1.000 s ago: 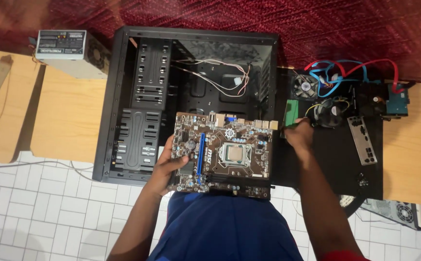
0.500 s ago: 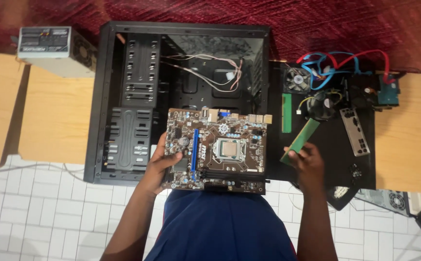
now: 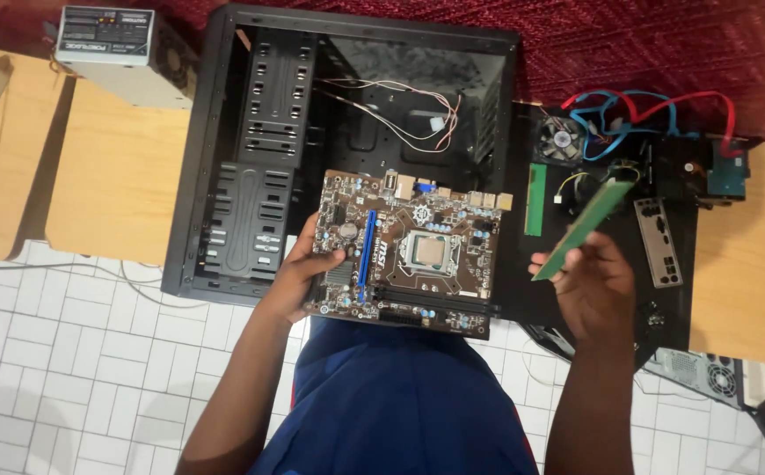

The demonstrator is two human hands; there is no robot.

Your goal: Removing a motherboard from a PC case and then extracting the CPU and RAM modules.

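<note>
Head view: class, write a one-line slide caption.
Left hand holds motherboard; right hand lifts green memory stick.

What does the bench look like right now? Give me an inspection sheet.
Surface: black panel across wooden tables.
Job's things: brown motherboard over the open black case; green memory stick raised.
Clutter: second memory stick, cooler fan, metal port shield, power supply.
Grippers: left hand grips the motherboard; right hand holds the memory stick.
Cables: red and blue cables; thin case wires.
Surroundings: white tiled floor, red carpet.
</note>
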